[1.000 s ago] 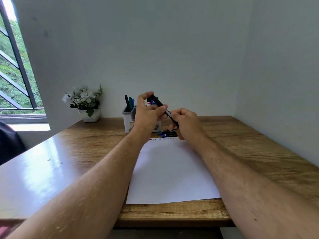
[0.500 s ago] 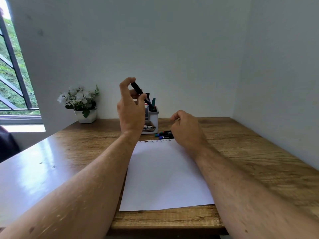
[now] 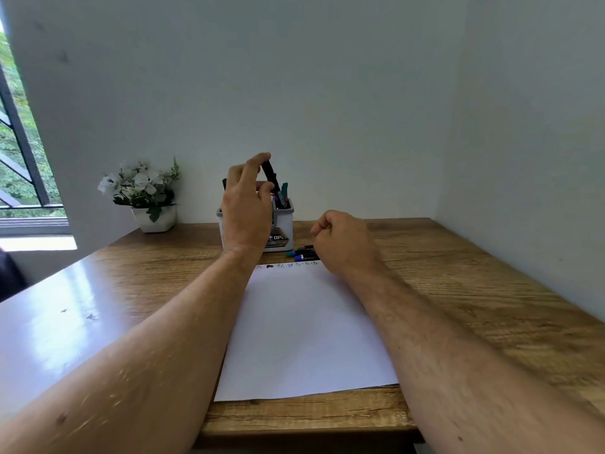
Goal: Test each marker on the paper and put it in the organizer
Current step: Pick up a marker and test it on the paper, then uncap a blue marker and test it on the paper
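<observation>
My left hand (image 3: pixel 246 208) is raised in front of the white organizer (image 3: pixel 284 224) and pinches a black marker (image 3: pixel 271 174) that tilts down into its top. Other markers (image 3: pixel 284 194) stand inside the organizer. My right hand (image 3: pixel 340 240) hovers loosely curled over the far right corner of the white paper (image 3: pixel 304 329), holding nothing. A few loose markers (image 3: pixel 302 253) lie on the table between the organizer and the paper, partly hidden by my right hand. Small test scribbles (image 3: pixel 288 265) run along the paper's far edge.
A white pot of white flowers (image 3: pixel 147 198) stands at the back left of the wooden table (image 3: pixel 458 290). Walls close the table at the back and right. A window (image 3: pixel 19 158) is at the far left.
My right hand let go of the black marker and dropped toward the paper's far corner. My left hand carried the marker back and is lowering it into the organizer.
</observation>
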The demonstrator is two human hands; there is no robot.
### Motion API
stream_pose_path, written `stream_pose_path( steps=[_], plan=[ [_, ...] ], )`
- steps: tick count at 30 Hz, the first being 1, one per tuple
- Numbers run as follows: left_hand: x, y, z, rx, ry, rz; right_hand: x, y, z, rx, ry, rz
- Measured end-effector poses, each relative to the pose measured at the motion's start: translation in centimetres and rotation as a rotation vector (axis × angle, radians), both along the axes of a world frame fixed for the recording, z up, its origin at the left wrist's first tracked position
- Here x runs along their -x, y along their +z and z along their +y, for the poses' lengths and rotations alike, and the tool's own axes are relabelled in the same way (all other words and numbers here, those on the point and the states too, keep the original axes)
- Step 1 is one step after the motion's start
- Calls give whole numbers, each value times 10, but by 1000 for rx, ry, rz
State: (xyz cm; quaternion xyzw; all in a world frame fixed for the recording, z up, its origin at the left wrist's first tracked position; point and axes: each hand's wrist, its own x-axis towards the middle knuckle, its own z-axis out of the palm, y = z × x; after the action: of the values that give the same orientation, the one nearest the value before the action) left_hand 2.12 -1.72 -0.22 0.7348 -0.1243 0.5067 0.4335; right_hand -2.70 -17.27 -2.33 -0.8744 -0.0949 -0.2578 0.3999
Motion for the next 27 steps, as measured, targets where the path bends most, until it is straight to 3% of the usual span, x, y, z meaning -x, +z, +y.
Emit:
stream_pose_path(
  steps=[12,17,22,27],
  plan=[
    [-10,-2,-8,-479,226,352,-3,0,3,23,-15,30],
    [-19,-8,-3,-505,162,516,-3,-1,2,15,-23,42],
    [-22,-13,2,-686,147,579,0,-1,-1,45,-102,76],
    [-20,-14,5,-678,149,522,2,1,-2,124,-146,139]
  ],
)
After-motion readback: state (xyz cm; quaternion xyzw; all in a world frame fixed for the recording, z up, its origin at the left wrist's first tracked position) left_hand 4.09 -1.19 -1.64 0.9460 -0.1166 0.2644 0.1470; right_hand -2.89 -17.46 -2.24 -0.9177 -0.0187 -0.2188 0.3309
